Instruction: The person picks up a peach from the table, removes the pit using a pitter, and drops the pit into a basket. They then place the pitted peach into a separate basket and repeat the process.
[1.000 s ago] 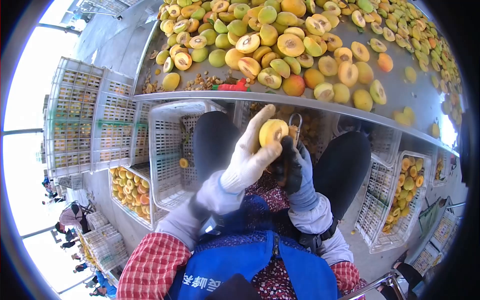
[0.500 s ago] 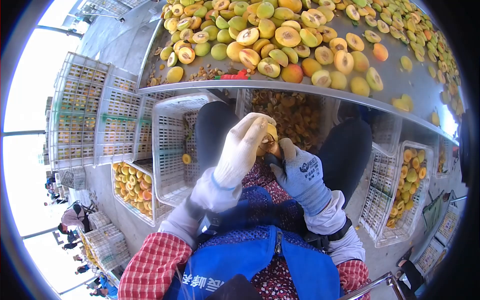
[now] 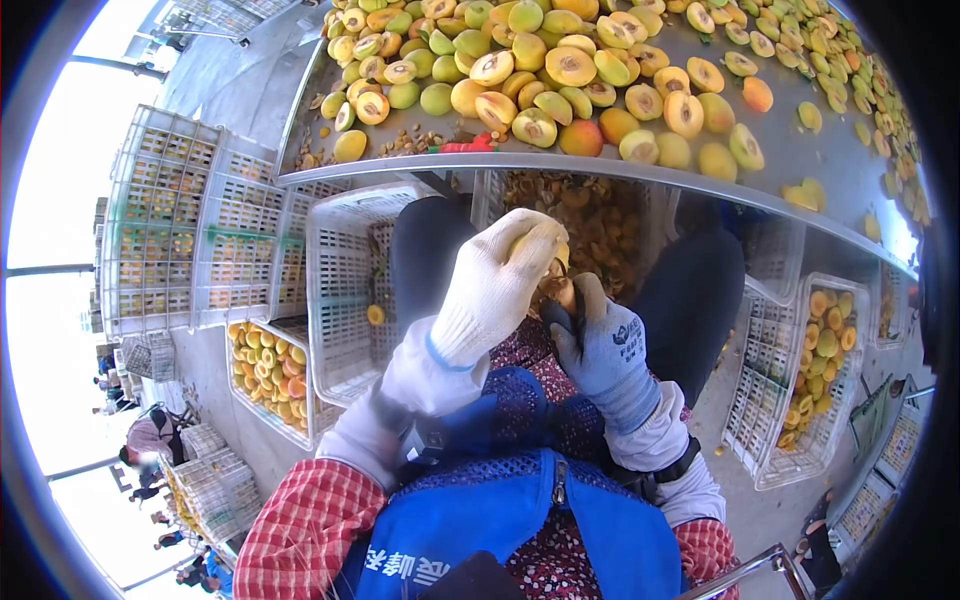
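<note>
In a white knit glove, my left hand is closed around a yellow apricot, which its fingers mostly cover. Close against it, my right hand wears a blue-grey glove with dark fingertips. Thumb and fingers there grip a small brown-handled tool, whose working end meets the apricot and cannot be made out. Both hands are above my lap, just short of the metal table. Whole and halved apricots lie heaped on that table.
Beneath the table edge is a crate of apricot scraps. A white crate stands by my left knee, with a crate of apricot halves beyond it. Another filled crate is at right. A red-and-green object lies near the table rim.
My left hand has turned slightly, its fingers covering the apricot differently. My right hand has shifted a little, with the tool still at the fruit. The view has moved slightly.
</note>
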Action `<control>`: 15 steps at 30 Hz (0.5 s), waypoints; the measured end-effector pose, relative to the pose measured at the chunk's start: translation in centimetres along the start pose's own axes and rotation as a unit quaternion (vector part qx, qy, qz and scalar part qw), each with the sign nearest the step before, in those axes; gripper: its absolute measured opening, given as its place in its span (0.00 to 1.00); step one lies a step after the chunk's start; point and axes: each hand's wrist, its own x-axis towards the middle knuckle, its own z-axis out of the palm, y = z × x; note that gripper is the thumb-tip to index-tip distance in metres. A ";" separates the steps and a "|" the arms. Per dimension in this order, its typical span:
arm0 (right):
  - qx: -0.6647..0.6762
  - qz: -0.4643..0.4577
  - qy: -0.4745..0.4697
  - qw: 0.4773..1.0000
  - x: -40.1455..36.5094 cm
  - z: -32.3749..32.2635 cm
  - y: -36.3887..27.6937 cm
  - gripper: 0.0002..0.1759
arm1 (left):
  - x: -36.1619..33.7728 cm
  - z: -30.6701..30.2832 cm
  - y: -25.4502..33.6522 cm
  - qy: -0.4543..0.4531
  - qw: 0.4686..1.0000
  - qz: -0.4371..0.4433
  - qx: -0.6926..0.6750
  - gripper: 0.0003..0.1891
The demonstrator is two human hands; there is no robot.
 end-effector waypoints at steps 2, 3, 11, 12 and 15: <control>0.034 0.020 -0.006 0.999 -0.4 0.6 0.4 0.14 | 0.0 0.0 0.1 0.001 1.000 -0.011 0.003 0.11; 0.067 0.029 0.001 0.997 -0.8 0.9 0.4 0.15 | -0.2 0.2 0.0 0.005 0.999 -0.032 -0.018 0.11; 0.167 0.069 0.022 0.983 -2.1 2.1 0.8 0.19 | -0.7 1.6 -0.6 0.051 0.998 0.041 0.011 0.11; 0.134 0.056 0.015 0.989 -1.8 1.8 0.7 0.18 | -0.7 1.6 -0.8 0.057 0.998 0.038 0.009 0.11; 0.067 0.032 0.008 0.997 -1.2 1.6 0.6 0.17 | -0.9 2.7 -0.5 0.117 0.992 0.053 0.000 0.11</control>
